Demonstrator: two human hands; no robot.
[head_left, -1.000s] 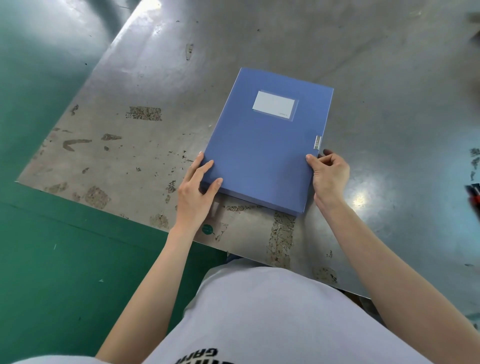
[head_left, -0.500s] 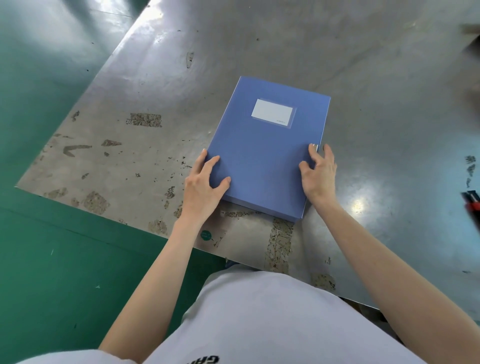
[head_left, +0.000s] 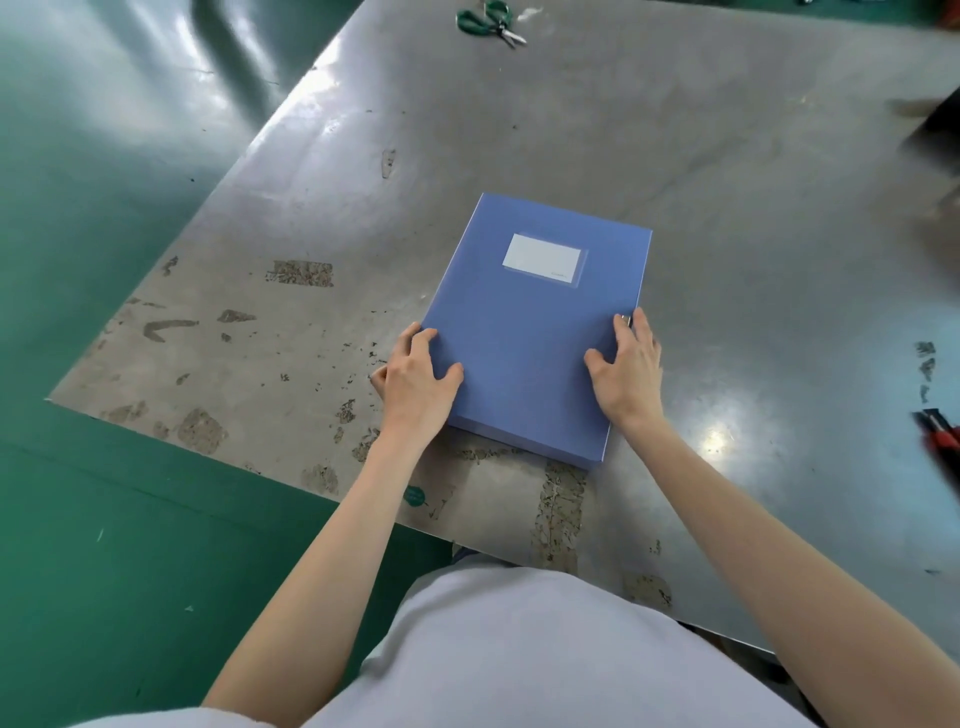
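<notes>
A blue file box (head_left: 524, 322) lies flat on the grey metal table (head_left: 727, 182), with a white label (head_left: 543, 258) on its lid. My left hand (head_left: 415, 379) grips the box's left edge near the front corner, thumb on the lid and fingers curled down the side. On the lid by the right edge rests my right hand (head_left: 628, 369), its fingers stretched toward the small metal clasp (head_left: 628, 318).
Green-handled scissors (head_left: 491, 23) lie at the table's far edge. A red and black tool (head_left: 940, 431) sits at the right border. The table's left and near edges drop to green floor (head_left: 104, 156). Worn tape marks cover the tabletop on the left.
My right hand left the box's right side by the clasp and came to rest on the lid. My left hand curled tighter on the left edge. The view tilted up, revealing the scissors.
</notes>
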